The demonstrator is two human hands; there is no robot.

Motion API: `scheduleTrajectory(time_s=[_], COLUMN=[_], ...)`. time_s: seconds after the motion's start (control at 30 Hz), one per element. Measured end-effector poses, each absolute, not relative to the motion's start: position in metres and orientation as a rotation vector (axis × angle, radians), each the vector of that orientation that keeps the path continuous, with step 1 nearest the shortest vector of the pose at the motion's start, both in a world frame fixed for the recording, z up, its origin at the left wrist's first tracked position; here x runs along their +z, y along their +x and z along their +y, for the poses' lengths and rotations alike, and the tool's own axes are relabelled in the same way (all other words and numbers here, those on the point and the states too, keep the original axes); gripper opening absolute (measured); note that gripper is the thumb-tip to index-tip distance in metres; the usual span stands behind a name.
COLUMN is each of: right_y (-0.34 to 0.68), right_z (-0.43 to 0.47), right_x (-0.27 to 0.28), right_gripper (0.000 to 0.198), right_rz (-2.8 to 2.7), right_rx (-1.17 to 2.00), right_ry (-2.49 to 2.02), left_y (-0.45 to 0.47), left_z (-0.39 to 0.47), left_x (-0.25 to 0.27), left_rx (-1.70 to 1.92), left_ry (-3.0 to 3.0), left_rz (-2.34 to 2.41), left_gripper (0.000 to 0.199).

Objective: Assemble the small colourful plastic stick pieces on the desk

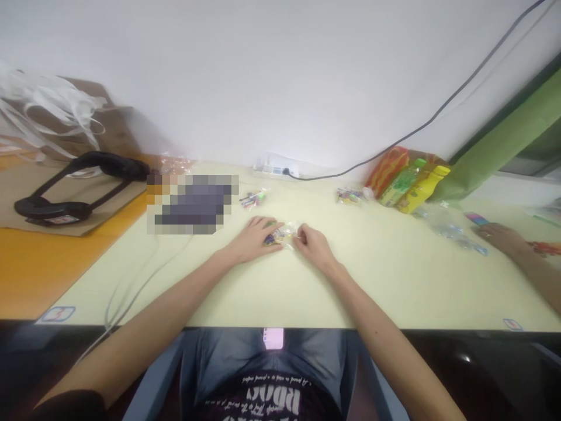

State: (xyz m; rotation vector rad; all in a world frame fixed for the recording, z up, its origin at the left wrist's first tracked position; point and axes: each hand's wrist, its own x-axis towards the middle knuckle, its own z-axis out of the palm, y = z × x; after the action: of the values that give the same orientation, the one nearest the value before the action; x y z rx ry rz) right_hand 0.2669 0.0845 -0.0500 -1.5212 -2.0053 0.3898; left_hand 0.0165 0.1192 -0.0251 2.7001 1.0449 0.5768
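Observation:
A small clear plastic bag (289, 232) with colourful little pieces in it lies on the pale yellow table in front of me. My left hand (254, 241) rests at the bag's left end, thumb and fingers around the part with the pieces. At the other end, my right hand (313, 245) has curled fingers pinching the clear edge of the bag. What exactly the pieces are is too small and blurred to tell.
Further back lie two similar packets, one on the left (253, 199) and one on the right (348, 196). A power strip (276, 169) stands by the wall. Bottles (423, 187) and a co-worker's hand (502, 237) are at right; a black frame (83, 187) is at left.

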Motion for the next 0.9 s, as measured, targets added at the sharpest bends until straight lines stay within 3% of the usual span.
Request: scheduleTrajectory(time_s=[0.13,0.9], right_y=[0.271,0.286], right_z=[0.081,0.075], right_x=[-0.049,-0.041], right_gripper=[0.017,0.027], right_rz=[-1.968,-1.801], right_rx=[0.366,0.43], right_ry=[-1.561,-1.643], left_y=[0.015,0.014], left_z=[0.118,0.124], left_x=[-0.023,-0.024], left_rx=[0.589,0.593], left_ry=[2.659,2.604], left_rz=[1.048,1.031], left_gripper=[0.065,0.072])
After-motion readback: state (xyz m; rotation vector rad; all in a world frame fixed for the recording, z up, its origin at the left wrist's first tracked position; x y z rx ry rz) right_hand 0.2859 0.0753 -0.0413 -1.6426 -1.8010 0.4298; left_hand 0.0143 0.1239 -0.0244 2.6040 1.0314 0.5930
